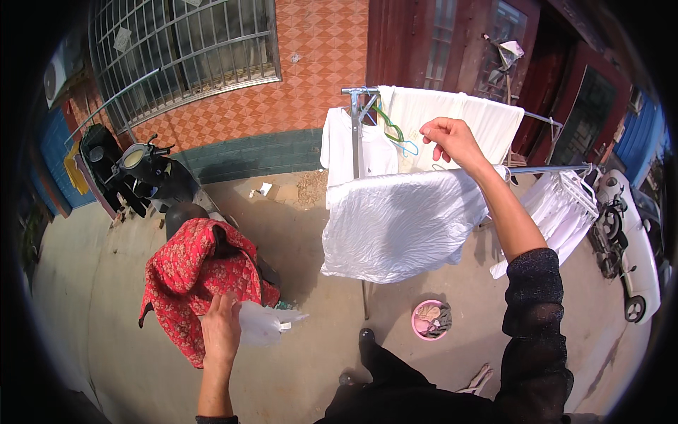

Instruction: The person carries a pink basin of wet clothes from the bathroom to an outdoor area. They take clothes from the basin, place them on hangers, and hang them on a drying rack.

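My left hand point(221, 320) pinches a thin, whitish translucent cloth point(259, 324) bearing a small white tag, in front of a red floral quilted garment point(196, 259) draped over a dark rounded object. Raised above the near rail of a metal drying rack point(356, 143) is my right hand point(450, 140); its fingers are curled, and whether they hold anything cannot be told. Below it a pale, wrinkled sheet point(402, 225) hangs over that rail. Behind hang a white shirt point(336, 143), a cream cloth point(455, 114), and green and blue hangers point(393, 127).
A pink basin point(418, 331) with clothes stands on the ground near my feet. A scooter point(159, 172) is at the left by a barred window. White laundry point(551, 212) hangs from a clip hanger at the right, near a white car point(638, 254). A sandal point(479, 379) lies at lower right.
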A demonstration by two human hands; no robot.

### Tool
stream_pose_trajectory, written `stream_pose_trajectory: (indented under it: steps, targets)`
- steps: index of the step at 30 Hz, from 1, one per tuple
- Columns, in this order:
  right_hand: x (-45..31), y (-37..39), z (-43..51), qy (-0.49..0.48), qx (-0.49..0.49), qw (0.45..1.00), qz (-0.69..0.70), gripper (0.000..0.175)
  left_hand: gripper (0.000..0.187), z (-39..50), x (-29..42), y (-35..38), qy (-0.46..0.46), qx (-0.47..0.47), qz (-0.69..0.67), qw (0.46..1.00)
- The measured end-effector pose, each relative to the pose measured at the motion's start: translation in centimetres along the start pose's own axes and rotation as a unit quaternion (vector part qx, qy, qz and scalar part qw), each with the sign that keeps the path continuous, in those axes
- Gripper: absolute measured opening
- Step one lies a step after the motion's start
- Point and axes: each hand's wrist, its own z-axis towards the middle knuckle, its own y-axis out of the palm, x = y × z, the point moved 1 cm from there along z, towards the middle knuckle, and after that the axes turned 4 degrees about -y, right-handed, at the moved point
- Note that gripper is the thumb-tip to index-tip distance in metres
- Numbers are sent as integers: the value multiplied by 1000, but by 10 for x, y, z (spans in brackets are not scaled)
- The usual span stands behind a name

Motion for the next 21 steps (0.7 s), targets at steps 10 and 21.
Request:
stream_pose_trajectory:
  steps: [10,21]
  targets:
    - [110,46,201,25,-171,876,-451,21,10,22,-5,46,-29,1,80,996]
    - [221,94,272,-45,-114,768,-628,17,6,60,2,97,-141,-14,64,988]
